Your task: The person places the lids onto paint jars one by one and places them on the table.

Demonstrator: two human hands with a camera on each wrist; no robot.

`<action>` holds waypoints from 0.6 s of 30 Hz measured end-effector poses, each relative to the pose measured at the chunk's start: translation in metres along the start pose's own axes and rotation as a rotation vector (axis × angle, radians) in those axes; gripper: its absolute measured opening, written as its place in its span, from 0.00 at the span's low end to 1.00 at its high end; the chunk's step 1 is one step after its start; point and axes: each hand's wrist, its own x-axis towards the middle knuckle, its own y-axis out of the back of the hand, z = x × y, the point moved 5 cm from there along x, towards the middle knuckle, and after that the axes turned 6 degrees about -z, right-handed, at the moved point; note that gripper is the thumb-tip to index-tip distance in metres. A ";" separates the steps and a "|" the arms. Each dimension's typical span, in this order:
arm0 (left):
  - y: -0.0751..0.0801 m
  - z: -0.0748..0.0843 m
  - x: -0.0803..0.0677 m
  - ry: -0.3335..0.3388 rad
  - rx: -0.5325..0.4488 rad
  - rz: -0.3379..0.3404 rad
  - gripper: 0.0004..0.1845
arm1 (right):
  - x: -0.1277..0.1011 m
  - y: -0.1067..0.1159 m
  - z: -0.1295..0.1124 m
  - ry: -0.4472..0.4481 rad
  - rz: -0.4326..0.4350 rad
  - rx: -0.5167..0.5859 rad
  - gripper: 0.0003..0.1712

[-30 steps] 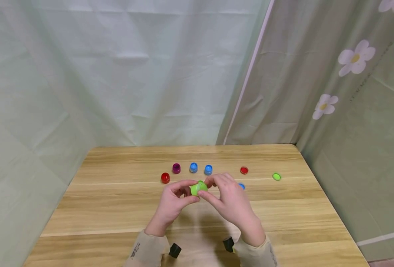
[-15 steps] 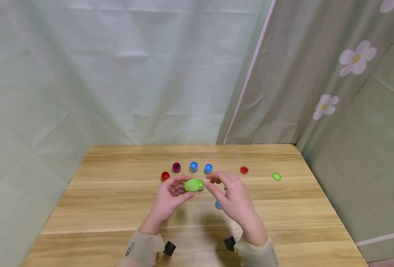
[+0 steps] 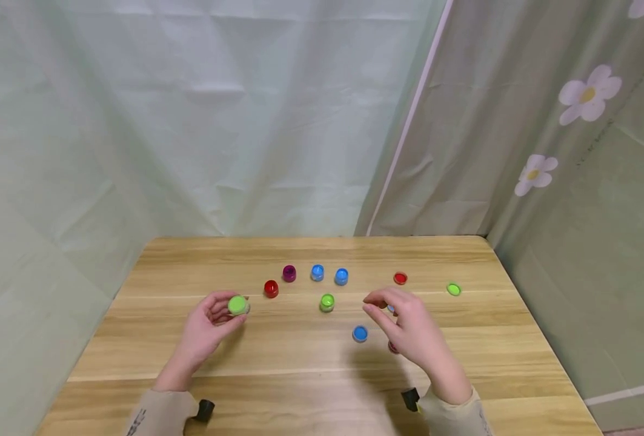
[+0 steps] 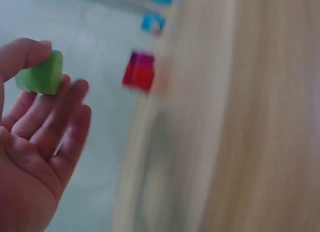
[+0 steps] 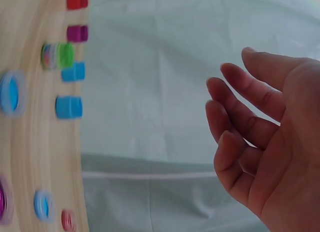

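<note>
My left hand [image 3: 204, 330] holds a small green tub [image 3: 238, 305] between thumb and fingers, raised over the left part of the table. In the left wrist view the thumb presses one side of the green tub [image 4: 44, 74] and fingertips support the other. My right hand [image 3: 409, 324] hovers over the right part with nothing in it, its fingers loosely bent, as the right wrist view confirms. Between the hands stands another green tub [image 3: 327, 303]. A blue lid [image 3: 360, 333] lies left of the right hand, which partly covers a second blue lid [image 3: 391, 308] and a dark red or purple lid [image 3: 394, 347].
Farther back stand a red tub [image 3: 271, 289], a purple tub [image 3: 289, 274] and two blue tubs, one left [image 3: 317, 272] and one right [image 3: 341, 277]. A red lid [image 3: 400, 278] and a green lid [image 3: 454, 289] lie at the back right. Curtains hang behind the table [image 3: 278, 399].
Both hands were together at the green tub; the right hand has let go and drawn back right. My left hand has carried the tub left, uncovering the other green tub.
</note>
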 end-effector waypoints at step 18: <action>0.045 -0.043 -0.007 0.344 0.360 -0.037 0.30 | -0.023 0.009 0.025 -0.065 -0.050 -0.083 0.04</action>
